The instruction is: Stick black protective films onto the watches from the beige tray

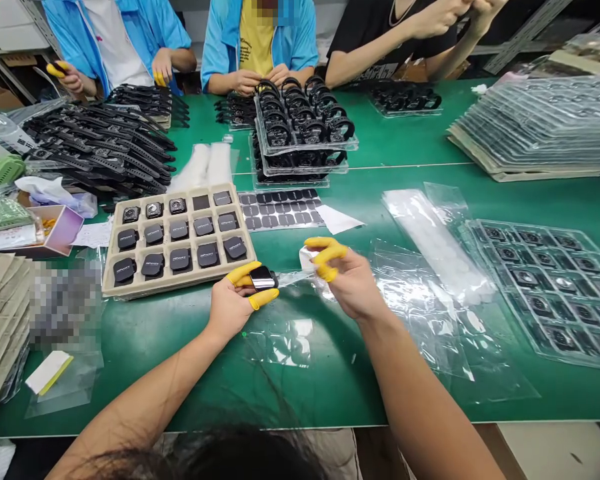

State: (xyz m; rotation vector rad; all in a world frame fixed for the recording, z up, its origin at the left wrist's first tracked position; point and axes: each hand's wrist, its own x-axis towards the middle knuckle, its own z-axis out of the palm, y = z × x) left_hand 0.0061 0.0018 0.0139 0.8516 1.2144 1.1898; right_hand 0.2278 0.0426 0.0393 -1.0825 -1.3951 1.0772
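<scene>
Hair point(240, 457) at near edge: keep off watch point(264, 279). Left hand point(231, 303): fingers closed on watch sides. Right hand point(353, 283): fingers pinch clear film point(294, 276); apply tension evenly.

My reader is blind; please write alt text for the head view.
A person's left hand holds a strapless black watch; the right hand pinches clear film, over a green table. Ahead lies a beige tray; three people are opposite.

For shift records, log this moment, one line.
left hand: holds watch body; right hand: pinches clear film; beige tray: beside left hand
</scene>
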